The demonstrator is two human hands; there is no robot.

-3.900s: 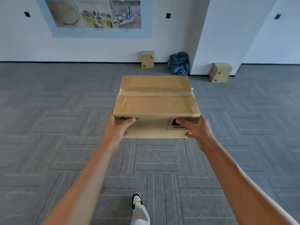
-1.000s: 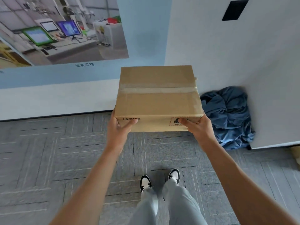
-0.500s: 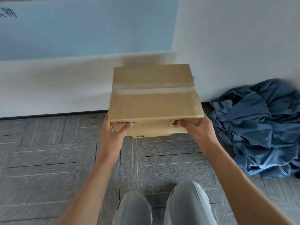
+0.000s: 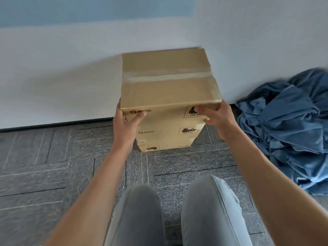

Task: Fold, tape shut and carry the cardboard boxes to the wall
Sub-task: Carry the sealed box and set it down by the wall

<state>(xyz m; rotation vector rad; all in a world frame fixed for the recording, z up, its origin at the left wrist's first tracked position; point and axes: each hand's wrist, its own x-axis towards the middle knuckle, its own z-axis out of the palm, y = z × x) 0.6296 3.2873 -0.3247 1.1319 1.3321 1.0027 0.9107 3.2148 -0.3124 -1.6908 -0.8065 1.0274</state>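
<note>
Both bare forearms extended forward, knees bent below. Left hand [image 4: 126, 121] grips the taped brown cardboard box [image 4: 168, 89] at its near-left corner, thumb on front. Right hand [image 4: 217, 116] grips the near-right corner likewise.

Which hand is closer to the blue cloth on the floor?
The right hand. It grips the box's right front corner, the side toward the blue cloth. The left hand holds the far corner, with the box between.
</note>
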